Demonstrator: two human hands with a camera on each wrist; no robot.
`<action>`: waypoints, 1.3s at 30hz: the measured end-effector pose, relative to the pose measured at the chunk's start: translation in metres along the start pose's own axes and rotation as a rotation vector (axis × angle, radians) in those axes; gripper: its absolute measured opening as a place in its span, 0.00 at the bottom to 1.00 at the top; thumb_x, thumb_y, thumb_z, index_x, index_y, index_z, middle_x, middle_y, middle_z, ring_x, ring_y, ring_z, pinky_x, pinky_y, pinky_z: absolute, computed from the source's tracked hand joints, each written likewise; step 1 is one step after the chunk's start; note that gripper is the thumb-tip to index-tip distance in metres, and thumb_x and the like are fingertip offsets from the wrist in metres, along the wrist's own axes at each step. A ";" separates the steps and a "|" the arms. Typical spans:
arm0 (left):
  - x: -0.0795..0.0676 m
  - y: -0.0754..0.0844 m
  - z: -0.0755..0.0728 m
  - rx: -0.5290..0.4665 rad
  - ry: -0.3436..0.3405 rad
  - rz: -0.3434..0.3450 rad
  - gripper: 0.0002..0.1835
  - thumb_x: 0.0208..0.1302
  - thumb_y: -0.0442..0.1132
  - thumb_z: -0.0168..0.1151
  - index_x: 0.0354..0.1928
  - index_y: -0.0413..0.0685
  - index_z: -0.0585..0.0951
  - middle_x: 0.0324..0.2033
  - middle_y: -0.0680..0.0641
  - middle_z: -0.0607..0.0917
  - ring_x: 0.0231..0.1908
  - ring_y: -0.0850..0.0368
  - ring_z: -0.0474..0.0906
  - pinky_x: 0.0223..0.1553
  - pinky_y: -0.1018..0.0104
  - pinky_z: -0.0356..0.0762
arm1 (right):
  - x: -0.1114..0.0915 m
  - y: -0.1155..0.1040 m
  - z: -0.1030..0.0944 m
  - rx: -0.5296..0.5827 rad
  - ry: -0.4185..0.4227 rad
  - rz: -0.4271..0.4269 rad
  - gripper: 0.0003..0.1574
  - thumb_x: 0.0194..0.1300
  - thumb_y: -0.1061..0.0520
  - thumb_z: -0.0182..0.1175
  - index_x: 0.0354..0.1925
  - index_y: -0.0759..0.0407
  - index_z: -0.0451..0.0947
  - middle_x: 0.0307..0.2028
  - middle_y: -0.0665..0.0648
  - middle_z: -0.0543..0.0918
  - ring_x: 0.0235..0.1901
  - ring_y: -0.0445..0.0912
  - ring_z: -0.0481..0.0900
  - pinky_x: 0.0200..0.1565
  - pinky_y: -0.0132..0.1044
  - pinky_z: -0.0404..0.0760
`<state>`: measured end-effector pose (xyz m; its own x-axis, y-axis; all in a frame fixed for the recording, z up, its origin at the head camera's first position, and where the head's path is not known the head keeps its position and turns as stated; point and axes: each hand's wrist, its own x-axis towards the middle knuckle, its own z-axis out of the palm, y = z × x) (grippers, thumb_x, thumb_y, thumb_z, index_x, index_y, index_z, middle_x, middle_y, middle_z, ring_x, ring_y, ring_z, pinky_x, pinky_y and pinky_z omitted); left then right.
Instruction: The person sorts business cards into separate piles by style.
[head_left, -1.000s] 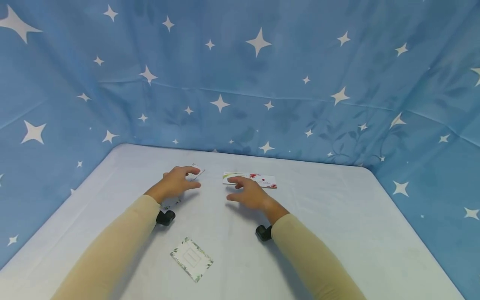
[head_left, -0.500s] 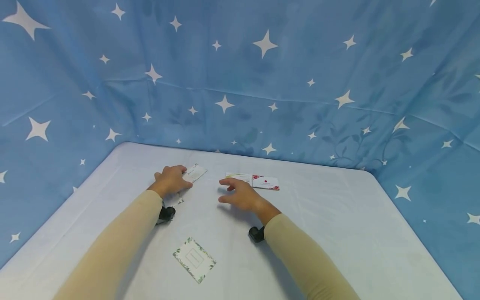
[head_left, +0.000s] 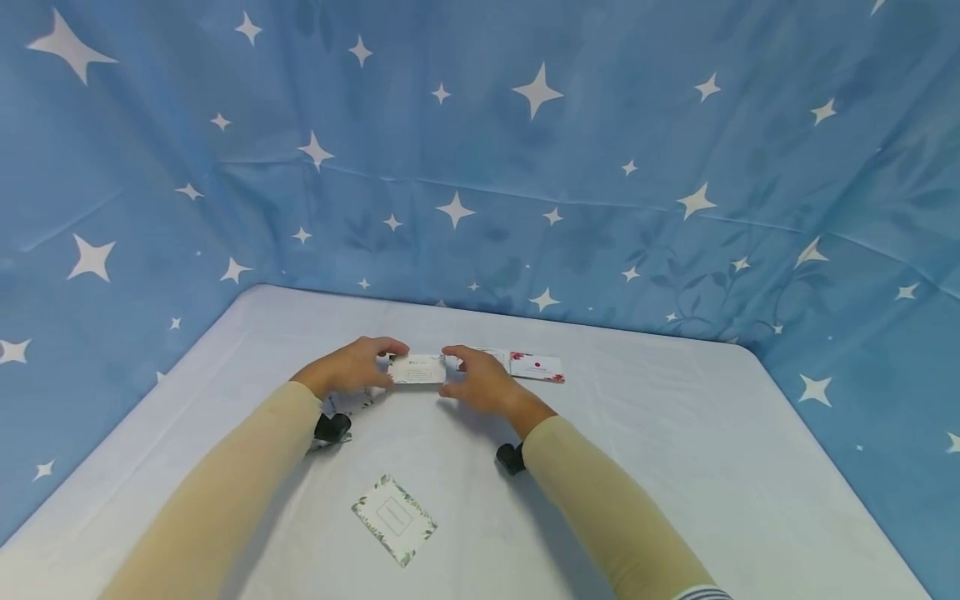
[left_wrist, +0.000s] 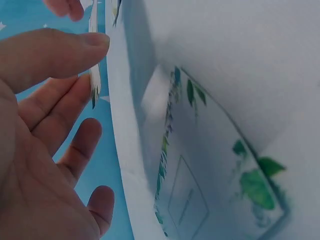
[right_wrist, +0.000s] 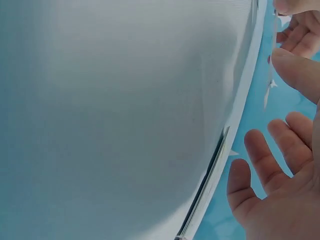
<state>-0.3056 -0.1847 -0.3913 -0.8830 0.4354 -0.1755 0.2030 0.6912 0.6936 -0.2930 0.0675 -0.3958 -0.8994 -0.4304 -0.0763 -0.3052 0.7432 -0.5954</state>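
Observation:
A white business card [head_left: 417, 369] with small print is held up over the far part of the table. My left hand [head_left: 348, 367] pinches its left end between thumb and fingers. At the opposite end, my right hand [head_left: 487, 383] holds the card with thumb and index finger. From the left wrist, the card [left_wrist: 95, 82] appears edge-on, the thumb in front and fingers behind. The right wrist view also catches the card's thin edge [right_wrist: 272, 82] by the thumb, while the other fingers of the right hand [right_wrist: 285, 195] are spread away from it.
A leaf-bordered card [head_left: 395, 521] lies on the white table nearer me. Another leafy card [head_left: 363, 400] is partly hidden under the left wrist. Beyond the right hand lie a red-flowered card [head_left: 538, 367] and a partly covered card [head_left: 498, 357]. A starry blue curtain [head_left: 480, 167] hangs behind.
The left hand has picked up the business card from the table's far left and brought it right. The right hand, earlier holding nothing, has taken the card's other end.

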 end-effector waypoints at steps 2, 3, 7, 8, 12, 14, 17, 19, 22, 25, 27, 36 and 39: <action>0.000 0.002 0.001 -0.007 -0.012 0.016 0.33 0.63 0.35 0.66 0.71 0.44 0.70 0.68 0.41 0.71 0.69 0.38 0.60 0.64 0.42 0.61 | 0.003 0.000 0.000 0.002 -0.006 0.005 0.43 0.65 0.50 0.69 0.73 0.52 0.65 0.64 0.58 0.75 0.60 0.52 0.74 0.58 0.48 0.74; 0.000 0.002 0.001 -0.012 -0.017 0.020 0.33 0.64 0.35 0.66 0.71 0.44 0.70 0.68 0.41 0.71 0.68 0.39 0.60 0.63 0.42 0.62 | 0.004 0.000 0.000 0.006 -0.009 0.012 0.42 0.65 0.50 0.69 0.73 0.53 0.66 0.64 0.58 0.75 0.60 0.52 0.74 0.58 0.48 0.74; 0.003 0.003 0.003 -0.018 -0.014 0.026 0.32 0.65 0.34 0.64 0.71 0.44 0.70 0.67 0.40 0.70 0.67 0.39 0.62 0.60 0.44 0.66 | 0.009 0.003 0.002 0.002 -0.012 0.035 0.39 0.66 0.51 0.68 0.72 0.54 0.68 0.64 0.56 0.75 0.60 0.51 0.74 0.58 0.47 0.73; 0.004 0.004 0.003 -0.014 -0.005 0.021 0.32 0.65 0.34 0.64 0.71 0.44 0.70 0.67 0.40 0.70 0.67 0.39 0.62 0.59 0.44 0.66 | 0.011 0.004 0.002 0.002 -0.007 0.042 0.39 0.66 0.51 0.68 0.71 0.54 0.69 0.64 0.56 0.75 0.60 0.51 0.74 0.58 0.47 0.73; 0.013 0.002 0.003 0.016 0.045 -0.005 0.30 0.67 0.36 0.63 0.71 0.46 0.70 0.67 0.42 0.71 0.69 0.38 0.61 0.60 0.44 0.67 | 0.018 0.008 0.002 -0.025 0.027 0.058 0.37 0.67 0.51 0.67 0.71 0.53 0.69 0.63 0.57 0.76 0.60 0.53 0.72 0.59 0.47 0.72; 0.018 0.002 0.003 0.032 0.064 -0.027 0.30 0.67 0.37 0.64 0.70 0.47 0.70 0.67 0.43 0.72 0.69 0.38 0.61 0.61 0.43 0.66 | 0.021 0.009 0.001 -0.035 0.044 0.075 0.36 0.67 0.51 0.66 0.70 0.52 0.70 0.62 0.59 0.76 0.60 0.54 0.71 0.61 0.49 0.70; 0.025 0.002 0.004 0.085 0.082 -0.048 0.29 0.67 0.39 0.64 0.69 0.48 0.71 0.67 0.43 0.72 0.69 0.39 0.62 0.63 0.38 0.60 | 0.027 0.010 0.002 -0.055 0.051 0.111 0.36 0.68 0.50 0.65 0.71 0.50 0.69 0.63 0.61 0.73 0.62 0.54 0.68 0.65 0.51 0.66; 0.029 0.002 0.004 0.127 0.091 -0.056 0.29 0.66 0.39 0.64 0.69 0.49 0.72 0.66 0.43 0.73 0.69 0.39 0.62 0.64 0.34 0.54 | 0.030 0.010 0.002 -0.066 0.053 0.137 0.35 0.69 0.50 0.64 0.71 0.49 0.69 0.63 0.61 0.72 0.61 0.54 0.68 0.66 0.53 0.64; 0.035 0.002 0.004 0.179 0.099 -0.063 0.28 0.66 0.39 0.64 0.68 0.49 0.73 0.66 0.43 0.73 0.69 0.40 0.62 0.64 0.32 0.51 | 0.034 0.010 0.003 -0.079 0.051 0.156 0.35 0.70 0.50 0.63 0.71 0.49 0.69 0.63 0.60 0.71 0.61 0.54 0.67 0.66 0.53 0.63; 0.039 0.001 0.004 0.196 0.099 -0.068 0.28 0.67 0.37 0.64 0.68 0.48 0.73 0.66 0.43 0.73 0.69 0.40 0.61 0.64 0.33 0.51 | 0.038 0.008 0.004 -0.078 0.050 0.166 0.34 0.70 0.50 0.63 0.71 0.50 0.69 0.64 0.58 0.72 0.64 0.54 0.66 0.66 0.53 0.63; 0.041 0.000 0.003 0.195 0.098 -0.070 0.27 0.67 0.37 0.64 0.68 0.48 0.73 0.66 0.44 0.73 0.69 0.40 0.61 0.64 0.33 0.51 | 0.040 0.007 0.004 -0.085 0.050 0.174 0.34 0.70 0.51 0.63 0.71 0.50 0.68 0.65 0.58 0.72 0.65 0.54 0.65 0.66 0.53 0.62; 0.046 -0.002 0.004 0.153 0.083 -0.087 0.28 0.66 0.35 0.63 0.68 0.48 0.73 0.66 0.44 0.73 0.71 0.40 0.59 0.65 0.31 0.46 | 0.045 0.006 0.005 -0.124 0.033 0.215 0.35 0.71 0.49 0.62 0.73 0.47 0.66 0.64 0.60 0.71 0.61 0.56 0.66 0.64 0.55 0.63; 0.047 -0.001 0.004 0.150 0.077 -0.100 0.28 0.66 0.35 0.63 0.69 0.48 0.73 0.67 0.44 0.73 0.71 0.39 0.58 0.65 0.31 0.46 | 0.044 0.007 0.005 -0.126 0.038 0.220 0.35 0.70 0.49 0.62 0.73 0.46 0.67 0.64 0.60 0.71 0.61 0.58 0.65 0.63 0.56 0.63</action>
<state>-0.3452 -0.1624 -0.4027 -0.9307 0.3185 -0.1801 0.1681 0.8094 0.5627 -0.3331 0.0509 -0.4070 -0.9588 -0.2337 -0.1617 -0.1354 0.8758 -0.4633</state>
